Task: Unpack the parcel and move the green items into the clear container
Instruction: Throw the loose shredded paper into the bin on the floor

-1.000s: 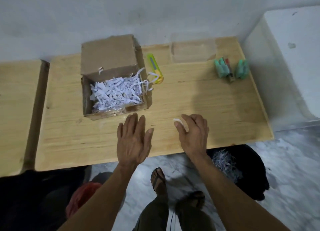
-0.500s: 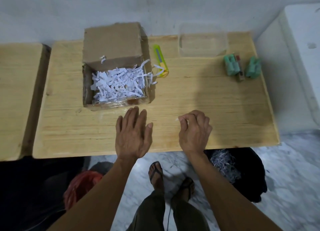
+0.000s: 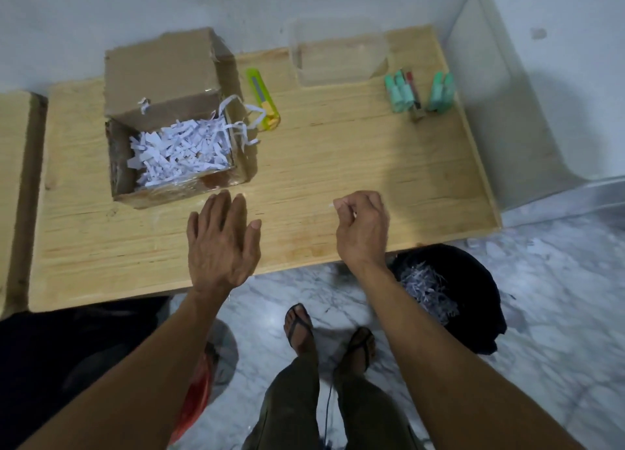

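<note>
An open cardboard parcel (image 3: 169, 77) full of white shredded paper (image 3: 179, 152) stands at the table's back left. The clear container (image 3: 340, 60) sits at the back middle with nothing visible inside. Two groups of green items (image 3: 400, 91) (image 3: 441, 93) lie to its right with a red-tipped one (image 3: 414, 91) between them. My left hand (image 3: 221, 243) hovers flat, fingers straight, just in front of the parcel. My right hand (image 3: 363, 230) has its fingers curled and pinches a small scrap of white paper (image 3: 332, 205) above the table's front.
A yellow-green box cutter (image 3: 262, 99) lies right of the parcel. A black bin bag (image 3: 453, 297) holding shredded paper sits on the marble floor under the table's front right. A white cabinet (image 3: 548, 77) flanks the table's right edge. A second wooden surface (image 3: 13, 179) adjoins at the left.
My right hand's fingers have curled up round the paper scrap it touched on the table. My left hand stays flat near the parcel. The view has shifted slightly.
</note>
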`<act>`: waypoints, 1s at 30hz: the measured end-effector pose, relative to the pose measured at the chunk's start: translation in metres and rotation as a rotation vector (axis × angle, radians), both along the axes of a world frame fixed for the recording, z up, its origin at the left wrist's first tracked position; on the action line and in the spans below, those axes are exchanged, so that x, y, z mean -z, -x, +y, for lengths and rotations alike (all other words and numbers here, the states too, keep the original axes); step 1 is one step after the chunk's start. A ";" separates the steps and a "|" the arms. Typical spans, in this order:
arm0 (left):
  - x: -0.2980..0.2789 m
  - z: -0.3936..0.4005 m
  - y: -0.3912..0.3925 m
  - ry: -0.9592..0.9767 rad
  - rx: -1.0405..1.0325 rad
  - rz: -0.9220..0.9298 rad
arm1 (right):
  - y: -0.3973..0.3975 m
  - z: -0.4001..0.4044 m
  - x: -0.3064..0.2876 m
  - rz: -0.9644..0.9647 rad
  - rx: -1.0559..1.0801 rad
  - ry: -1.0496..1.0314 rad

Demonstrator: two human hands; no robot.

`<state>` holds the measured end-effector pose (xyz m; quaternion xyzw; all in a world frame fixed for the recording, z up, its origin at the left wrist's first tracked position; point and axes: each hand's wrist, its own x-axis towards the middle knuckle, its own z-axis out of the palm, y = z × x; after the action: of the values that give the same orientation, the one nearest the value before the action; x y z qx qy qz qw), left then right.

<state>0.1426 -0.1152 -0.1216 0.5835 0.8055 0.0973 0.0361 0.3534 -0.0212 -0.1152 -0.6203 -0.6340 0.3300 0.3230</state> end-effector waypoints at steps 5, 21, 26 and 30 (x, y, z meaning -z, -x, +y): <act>-0.016 0.019 -0.038 0.006 0.134 -0.060 | -0.042 -0.002 -0.018 0.084 0.151 0.045; 0.003 0.136 -0.246 0.132 0.721 -0.064 | -0.246 -0.068 0.061 -0.078 0.810 0.238; 0.010 0.132 -0.250 0.119 0.672 -0.053 | -0.272 -0.068 0.108 -0.092 0.778 0.470; 0.010 0.133 -0.249 0.121 0.675 -0.049 | -0.279 -0.074 0.119 -0.139 0.769 0.477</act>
<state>0.3921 0.0177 -0.1317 0.8115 0.5700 0.0460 0.1202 0.6324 -0.0956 -0.2343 -0.8883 -0.2842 0.2803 0.2269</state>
